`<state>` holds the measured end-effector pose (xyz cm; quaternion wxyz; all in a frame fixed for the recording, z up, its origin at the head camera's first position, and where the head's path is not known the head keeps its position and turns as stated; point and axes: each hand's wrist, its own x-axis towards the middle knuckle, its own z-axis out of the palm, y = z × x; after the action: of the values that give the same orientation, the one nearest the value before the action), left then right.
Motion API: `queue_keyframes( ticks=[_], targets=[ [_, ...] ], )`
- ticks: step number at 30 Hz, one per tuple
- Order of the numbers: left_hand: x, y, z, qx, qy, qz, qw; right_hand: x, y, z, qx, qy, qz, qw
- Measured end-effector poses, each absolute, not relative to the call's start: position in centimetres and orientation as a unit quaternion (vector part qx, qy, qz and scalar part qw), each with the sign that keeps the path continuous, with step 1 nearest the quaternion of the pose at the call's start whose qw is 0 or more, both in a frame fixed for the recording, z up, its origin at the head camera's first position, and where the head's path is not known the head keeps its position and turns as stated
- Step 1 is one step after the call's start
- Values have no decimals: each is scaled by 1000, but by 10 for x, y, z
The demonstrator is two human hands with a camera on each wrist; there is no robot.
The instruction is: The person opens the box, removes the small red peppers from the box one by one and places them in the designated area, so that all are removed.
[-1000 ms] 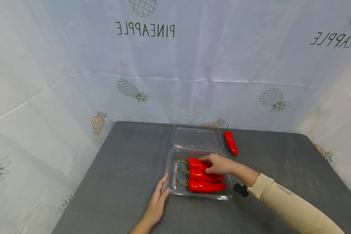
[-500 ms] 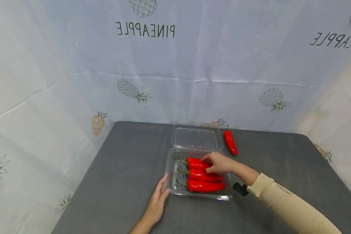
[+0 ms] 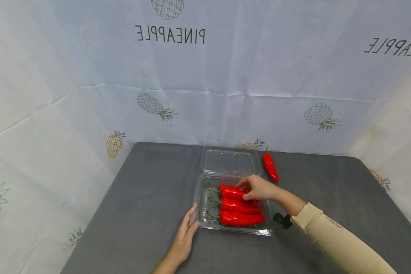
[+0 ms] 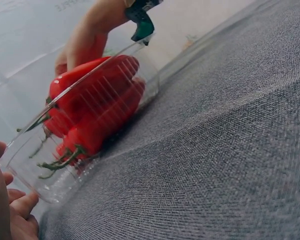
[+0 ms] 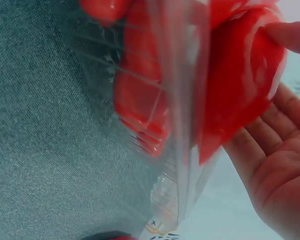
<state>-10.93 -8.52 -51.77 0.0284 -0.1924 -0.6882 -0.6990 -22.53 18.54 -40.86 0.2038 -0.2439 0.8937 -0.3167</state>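
A clear plastic clamshell container (image 3: 233, 229) lies with its lid folded back, and three red peppers (image 3: 241, 218) rest in its base, green stems to the left. My left hand (image 3: 184, 236) grips the front left corner, thumb over the rim; the left wrist view shows those fingers (image 4: 25, 204) against the wall. Over the rear pepper (image 3: 228, 191) is my right hand (image 3: 260, 188), thumb on the near side and fingers on the far side. In the right wrist view the thumb (image 5: 292, 37) presses the glossy red pepper (image 5: 240, 85), the other fingers behind it.
Another red pepper (image 3: 270, 166) lies on the grey tabletop (image 3: 157, 182), right of the open lid (image 3: 231, 161). A dark strap piece (image 3: 282, 220) hangs at the right wrist. Pineapple-print curtains (image 3: 205, 68) enclose the table at the back and sides.
The right hand has risen a little and shifted slightly back, its fingers drawing in around the rear pepper. The left hand and container stay in place.
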Motion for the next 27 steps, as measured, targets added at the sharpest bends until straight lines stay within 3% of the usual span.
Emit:
queue_keyframes(
  ticks=[23,27],
  targets=[
    [-110,-86,-519,-211,-682,-699,34,-224,180,-407,-218,897,-328,202],
    [-110,-86,-518,-205,-684,-699,31,-225,183,-407,-224,881,-354,221]
  ],
)
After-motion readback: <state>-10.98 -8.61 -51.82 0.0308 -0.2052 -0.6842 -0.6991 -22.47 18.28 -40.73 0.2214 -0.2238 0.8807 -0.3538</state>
